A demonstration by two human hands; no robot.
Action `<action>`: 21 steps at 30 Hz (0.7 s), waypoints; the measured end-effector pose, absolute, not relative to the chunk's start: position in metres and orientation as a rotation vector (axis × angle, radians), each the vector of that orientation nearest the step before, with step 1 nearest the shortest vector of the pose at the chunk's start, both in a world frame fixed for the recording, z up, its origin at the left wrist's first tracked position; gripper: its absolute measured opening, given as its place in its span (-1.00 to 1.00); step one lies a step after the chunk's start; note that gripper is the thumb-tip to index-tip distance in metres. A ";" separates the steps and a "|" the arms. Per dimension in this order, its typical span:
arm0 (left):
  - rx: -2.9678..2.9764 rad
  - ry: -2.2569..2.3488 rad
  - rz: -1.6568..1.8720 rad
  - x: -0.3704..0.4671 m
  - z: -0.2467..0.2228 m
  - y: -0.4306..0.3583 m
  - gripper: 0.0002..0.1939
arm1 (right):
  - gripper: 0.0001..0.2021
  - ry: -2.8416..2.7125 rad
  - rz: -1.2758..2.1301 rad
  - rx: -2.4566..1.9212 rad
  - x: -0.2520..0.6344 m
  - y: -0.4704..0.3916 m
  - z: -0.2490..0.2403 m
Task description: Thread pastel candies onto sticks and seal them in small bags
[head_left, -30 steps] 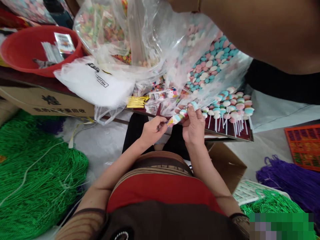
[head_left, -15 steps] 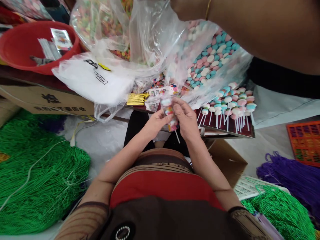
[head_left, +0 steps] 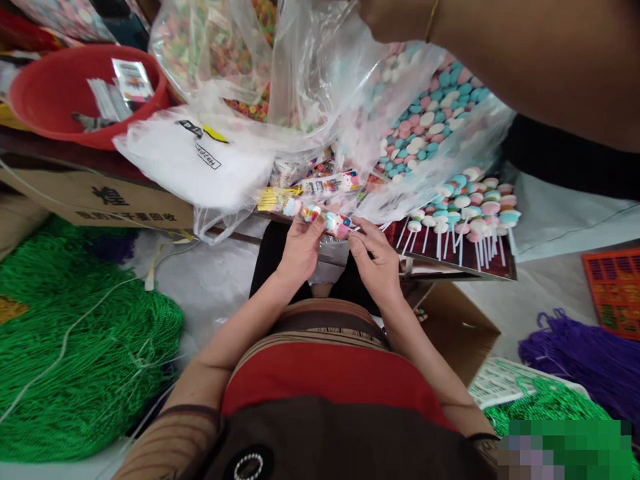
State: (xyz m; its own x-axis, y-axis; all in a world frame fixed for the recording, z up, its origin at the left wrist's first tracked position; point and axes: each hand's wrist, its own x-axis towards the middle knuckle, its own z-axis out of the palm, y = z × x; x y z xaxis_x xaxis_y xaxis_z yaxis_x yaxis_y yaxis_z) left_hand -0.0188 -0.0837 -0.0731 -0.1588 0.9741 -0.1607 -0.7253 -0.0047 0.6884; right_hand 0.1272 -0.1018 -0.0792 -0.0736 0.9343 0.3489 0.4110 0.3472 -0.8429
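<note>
A marshmallow lollipop [head_left: 338, 225] in a clear printed bag lies sideways between my hands, just in front of the table edge. My left hand [head_left: 301, 251] pinches the bag near its middle, thumb on top. At the stick end, my right hand [head_left: 376, 259] closes thumb and fingers around the white stick, most of which is hidden. Just behind the lollipop are flat printed bags [head_left: 330, 184] and a bundle of yellow twist ties [head_left: 273, 199]. Several unwrapped marshmallow lollipops [head_left: 470, 207] are heaped to the right, sticks over the table edge.
A large plastic bag holds loose pink, white and blue marshmallows [head_left: 425, 127]; another holds ring-shaped gummies [head_left: 210, 53]. A red basin [head_left: 45, 100] stands at left. Another person's arm [head_left: 525, 60] reaches across upper right. Green cords [head_left: 90, 347] and an open carton [head_left: 457, 327] are below.
The bagged lollipop has turned from nearly upright to sideways. My left hand has shifted along it, and my right hand has moved to the stick end. The view has shifted slightly.
</note>
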 end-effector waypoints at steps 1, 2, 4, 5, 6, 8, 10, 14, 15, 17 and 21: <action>0.447 0.770 1.581 -0.018 -0.074 -0.084 -0.49 | -0.76 -1.649 0.707 -1.223 0.127 -0.102 -0.080; 0.466 0.772 1.586 -0.018 -0.075 -0.085 -0.48 | -0.76 -1.633 0.719 -1.227 0.126 -0.102 -0.081; 0.508 0.780 1.580 -0.017 -0.076 -0.085 -0.48 | -0.78 -1.592 0.716 -1.243 0.125 -0.103 -0.080; 0.527 0.783 1.575 -0.016 -0.077 -0.086 -0.49 | -0.79 -1.574 0.704 -1.250 0.125 -0.103 -0.079; 0.539 0.784 1.572 -0.016 -0.077 -0.086 -0.49 | -0.81 -1.560 0.687 -1.253 0.124 -0.103 -0.079; 0.546 0.773 1.565 -0.015 -0.077 -0.087 -0.51 | -0.83 -1.544 0.645 -1.251 0.122 -0.102 -0.077; 0.533 0.752 1.554 -0.014 -0.076 -0.089 -0.54 | -0.84 -1.545 0.585 -1.242 0.121 -0.102 -0.075; 0.453 0.715 1.513 -0.013 -0.076 -0.092 -0.56 | -0.87 -1.579 0.483 -1.200 0.120 -0.101 -0.074; 0.427 0.710 1.503 -0.013 -0.076 -0.092 -0.57 | -0.86 -1.590 0.492 -1.194 0.120 -0.101 -0.074; 0.392 0.717 1.493 -0.015 -0.077 -0.091 -0.61 | -0.84 -1.607 0.545 -1.193 0.121 -0.102 -0.072; 0.465 0.755 1.533 -0.018 -0.076 -0.087 -0.62 | -0.80 -1.654 0.472 -1.220 0.129 -0.100 -0.066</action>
